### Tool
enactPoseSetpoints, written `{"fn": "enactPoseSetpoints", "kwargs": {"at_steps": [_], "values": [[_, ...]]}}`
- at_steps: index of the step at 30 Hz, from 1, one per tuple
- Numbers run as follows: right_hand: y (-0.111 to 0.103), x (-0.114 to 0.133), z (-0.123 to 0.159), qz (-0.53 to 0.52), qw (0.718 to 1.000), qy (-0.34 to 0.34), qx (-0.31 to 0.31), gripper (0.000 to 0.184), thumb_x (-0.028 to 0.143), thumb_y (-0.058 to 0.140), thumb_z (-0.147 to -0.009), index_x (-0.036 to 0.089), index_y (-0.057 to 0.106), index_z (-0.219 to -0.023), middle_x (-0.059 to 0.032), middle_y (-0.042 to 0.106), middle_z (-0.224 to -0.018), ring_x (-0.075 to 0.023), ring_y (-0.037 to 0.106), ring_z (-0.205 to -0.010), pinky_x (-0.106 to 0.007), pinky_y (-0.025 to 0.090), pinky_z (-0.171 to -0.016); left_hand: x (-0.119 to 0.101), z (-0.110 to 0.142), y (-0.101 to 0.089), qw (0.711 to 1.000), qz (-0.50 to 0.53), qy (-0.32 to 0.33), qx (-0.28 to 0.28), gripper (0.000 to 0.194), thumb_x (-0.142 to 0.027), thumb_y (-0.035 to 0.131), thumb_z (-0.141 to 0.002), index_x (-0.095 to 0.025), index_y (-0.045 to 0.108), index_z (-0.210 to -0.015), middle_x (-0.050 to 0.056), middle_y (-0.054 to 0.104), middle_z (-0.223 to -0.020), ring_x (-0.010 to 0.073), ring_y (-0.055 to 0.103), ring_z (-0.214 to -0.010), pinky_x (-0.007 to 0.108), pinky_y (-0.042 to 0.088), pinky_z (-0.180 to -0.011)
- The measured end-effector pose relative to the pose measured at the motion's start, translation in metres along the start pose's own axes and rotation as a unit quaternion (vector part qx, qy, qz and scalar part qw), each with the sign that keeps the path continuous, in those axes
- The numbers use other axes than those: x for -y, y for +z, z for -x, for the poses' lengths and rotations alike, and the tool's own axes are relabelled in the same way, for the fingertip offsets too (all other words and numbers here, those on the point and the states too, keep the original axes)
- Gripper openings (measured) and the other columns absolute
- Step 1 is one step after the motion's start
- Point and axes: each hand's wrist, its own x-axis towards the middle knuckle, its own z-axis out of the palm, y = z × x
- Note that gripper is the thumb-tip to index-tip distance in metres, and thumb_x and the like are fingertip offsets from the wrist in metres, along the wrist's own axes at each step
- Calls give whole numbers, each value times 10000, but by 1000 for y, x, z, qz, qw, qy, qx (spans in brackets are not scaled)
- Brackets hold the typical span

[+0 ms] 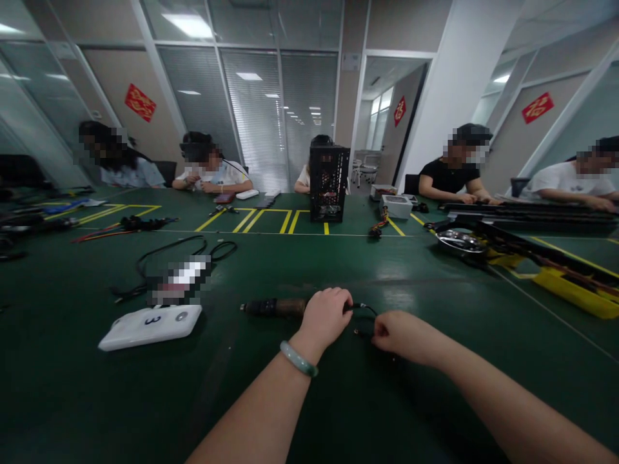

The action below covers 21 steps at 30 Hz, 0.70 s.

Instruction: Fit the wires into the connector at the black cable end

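Tool [278, 307] of brown-and-black cylinder shape, with thin black cable [366, 308], on green table [145, 399].

From the left, flat white plastic case [145, 330] with mark 3 lies closed. Left hand [326, 314] closes over the tool's right end, hiding it. Behind, black computer case [329, 183] stands upright, its inside too dark to read. Right hand [399, 335] pinches the cable, its fingertips partly hidden. Round silver bowl [458, 249] has shiny contents, unclear; yellow tray-like piece [575, 291] is cut off at right.
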Motion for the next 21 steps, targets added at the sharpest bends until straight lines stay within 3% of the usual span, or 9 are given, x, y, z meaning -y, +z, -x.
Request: {"fn": "enactPoseSetpoints", "kwargs": {"at_steps": [7,10,13,17,21], "values": [[4,-3,-33,-204,978,-15,-50,278,393,419,-937,157,566,-948,-51,699,-891,-97,579,-590,-182,383,-492,1,-3,5,1000,-4,-8,-16,107,-235,624,-848,-229,585,-948,14,622,-994,217,566,-956,360,440,-825],[8,-9,-45,-228,970,-22,-80,233,371,473,-913,162,562,-962,-34,689,-806,-97,548,-554,-186,378,-487,2,-4,7,1000,-8,-9,-19,115,-242,638,-839,-226,587,-941,12,621,-986,220,564,-957,363,436,-828],[14,-18,-47,-217,968,-28,-121,172,340,546,-870,179,593,-906,-13,667,-729,-124,560,-582,-215,393,-523,1,-5,7,1000,-6,-11,-20,121,-239,642,-834,-227,593,-945,10,624,-982,217,566,-947,361,435,-821],[22,-27,-42,-120,971,-59,-198,98,303,561,-850,219,611,-858,15,661,-733,-144,596,-645,-241,391,-571,1,-4,7,1000,13,-18,-20,113,-233,618,-848,-229,601,-959,7,624,-987,204,566,-933,361,437,-819],[24,-26,-41,-88,975,-89,-183,87,284,541,-852,230,611,-847,27,655,-723,-141,600,-637,-242,391,-572,1,-4,6,1000,13,-9,-17,99,-233,601,-854,-220,609,-952,12,628,-979,208,560,-942,364,439,-831]]}}
